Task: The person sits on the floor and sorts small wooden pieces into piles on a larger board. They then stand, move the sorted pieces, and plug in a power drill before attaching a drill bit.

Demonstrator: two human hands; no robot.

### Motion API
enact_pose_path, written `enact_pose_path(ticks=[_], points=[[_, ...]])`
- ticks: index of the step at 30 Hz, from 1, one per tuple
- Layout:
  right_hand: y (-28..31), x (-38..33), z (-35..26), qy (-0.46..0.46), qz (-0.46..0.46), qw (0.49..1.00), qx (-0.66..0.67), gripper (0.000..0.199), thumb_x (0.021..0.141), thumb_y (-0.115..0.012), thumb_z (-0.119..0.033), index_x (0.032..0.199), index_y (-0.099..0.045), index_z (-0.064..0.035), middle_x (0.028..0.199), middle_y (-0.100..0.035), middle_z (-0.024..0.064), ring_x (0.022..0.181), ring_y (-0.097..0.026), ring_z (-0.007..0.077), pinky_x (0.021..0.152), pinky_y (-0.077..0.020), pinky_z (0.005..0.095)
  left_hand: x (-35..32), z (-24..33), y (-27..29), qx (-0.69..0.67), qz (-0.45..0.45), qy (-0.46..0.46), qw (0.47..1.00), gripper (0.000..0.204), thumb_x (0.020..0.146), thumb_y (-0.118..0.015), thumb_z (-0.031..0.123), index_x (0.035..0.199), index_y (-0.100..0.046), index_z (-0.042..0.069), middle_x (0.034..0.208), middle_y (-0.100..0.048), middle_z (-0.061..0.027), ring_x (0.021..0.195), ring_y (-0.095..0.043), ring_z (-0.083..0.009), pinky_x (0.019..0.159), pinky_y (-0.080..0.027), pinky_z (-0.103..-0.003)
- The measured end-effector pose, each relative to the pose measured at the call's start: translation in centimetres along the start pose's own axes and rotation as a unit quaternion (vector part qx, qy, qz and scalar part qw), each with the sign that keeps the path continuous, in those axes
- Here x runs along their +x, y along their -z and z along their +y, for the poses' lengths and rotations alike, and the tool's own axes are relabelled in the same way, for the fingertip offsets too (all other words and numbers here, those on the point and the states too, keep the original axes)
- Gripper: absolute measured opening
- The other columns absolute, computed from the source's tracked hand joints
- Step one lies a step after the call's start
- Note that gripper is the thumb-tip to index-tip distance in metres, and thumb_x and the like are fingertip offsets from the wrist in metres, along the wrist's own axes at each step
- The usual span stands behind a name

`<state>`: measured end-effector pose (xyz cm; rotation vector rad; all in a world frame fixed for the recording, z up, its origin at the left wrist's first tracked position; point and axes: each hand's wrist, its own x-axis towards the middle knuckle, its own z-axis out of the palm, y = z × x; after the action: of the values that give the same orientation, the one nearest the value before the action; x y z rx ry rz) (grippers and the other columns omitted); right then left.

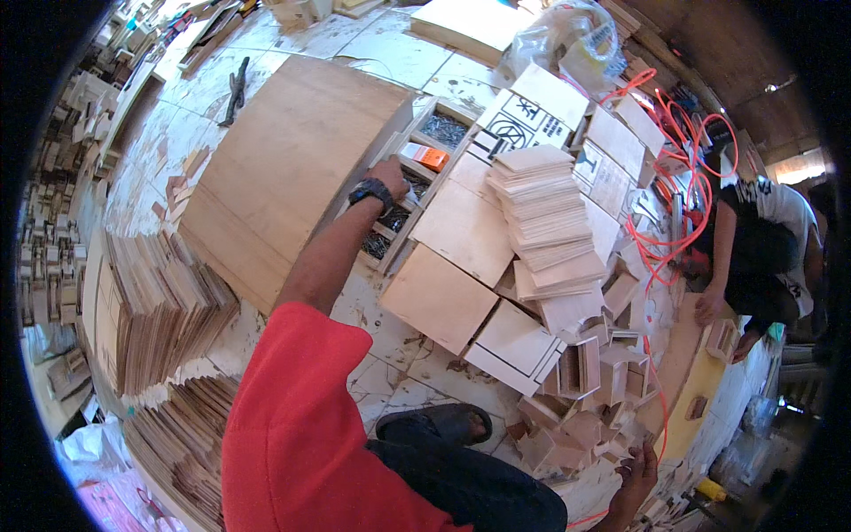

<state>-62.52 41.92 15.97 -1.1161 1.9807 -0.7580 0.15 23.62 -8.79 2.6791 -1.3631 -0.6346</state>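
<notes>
My left hand (390,176), with a dark watch on its wrist, reaches down at a compartmented wooden tray (395,241). Small metal fasteners (443,130) lie in the tray's compartments, and an orange-and-white small box (425,157) sits in one of them. My left fingertips are too small and partly hidden to read. At the lower right, my right hand (636,472) is curled beside a heap of small open wooden boxes (581,368). Whatever its fingers hold cannot be made out.
A large wooden panel box (292,151) stands left of the tray. Stacked thin boards (164,310) rise at the left. More thin wooden pieces (541,208) lie on flat panels (461,217). An orange hose (660,248) coils at the right, near another person (762,239) crouching with wood.
</notes>
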Motion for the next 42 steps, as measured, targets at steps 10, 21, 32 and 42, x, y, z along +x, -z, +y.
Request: enact_pose_path(ticks=[10, 21, 32, 42], points=[[-1.2, 0.9, 0.0, 0.004, -0.016, 1.000, -0.026, 0.043, 0.089, -0.058, -0.023, 0.125, -0.050, -0.0005, 0.096, -0.060, 0.0075, 0.072, -0.055, 0.0100, 0.058, -0.0463, 0.0214, 3.1, 4.4, 1.2, 0.015, 0.030, -0.298, 0.954, 0.040, 0.081, -0.062, 0.021, 0.118, -0.055, 0.009, 0.117, -0.058, -0.0162, 0.106, -0.057, -0.0338, 0.092, -0.046, -0.043], [0.6, -1.1, 2.4, -0.031, 0.035, 0.999, -0.015, 0.040, 0.087, -0.063, -0.023, 0.119, -0.054, -0.0014, 0.095, -0.061, 0.0079, 0.070, -0.056, 0.0121, 0.057, -0.0480, 0.0262, 4.2, 1.0, 4.5, -0.090, 0.232, -0.320, 0.914, 0.029, 0.084, -0.056, 0.010, 0.113, -0.054, 0.008, 0.110, -0.056, -0.0177, 0.108, -0.053, -0.0328, 0.086, -0.049, -0.042], [-0.2, -1.5, 1.5, -0.033, 0.029, 0.998, -0.035, 0.039, 0.087, -0.062, -0.024, 0.119, -0.055, -0.0018, 0.093, -0.062, 0.0080, 0.069, -0.056, 0.0119, 0.057, -0.0484, 0.0260, -0.6, 0.1, 1.3, 0.088, 0.153, -0.351, 0.920, 0.013, 0.083, -0.051, 0.010, 0.092, -0.060, 0.006, 0.105, -0.057, -0.0141, 0.103, -0.055, -0.0293, 0.078, -0.051, -0.041], [-0.4, -1.5, 2.3, -0.024, 0.013, 0.999, -0.045, 0.046, 0.088, -0.062, -0.031, 0.121, -0.053, -0.0007, 0.096, -0.062, 0.0104, 0.071, -0.056, 0.0129, 0.059, -0.0481, 0.0263, 0.7, 0.2, -1.2, -0.006, 0.164, -0.338, 0.927, 0.020, 0.081, -0.051, 0.014, 0.092, -0.067, 0.007, 0.107, -0.059, -0.0117, 0.105, -0.055, -0.0277, 0.085, -0.049, -0.040]])
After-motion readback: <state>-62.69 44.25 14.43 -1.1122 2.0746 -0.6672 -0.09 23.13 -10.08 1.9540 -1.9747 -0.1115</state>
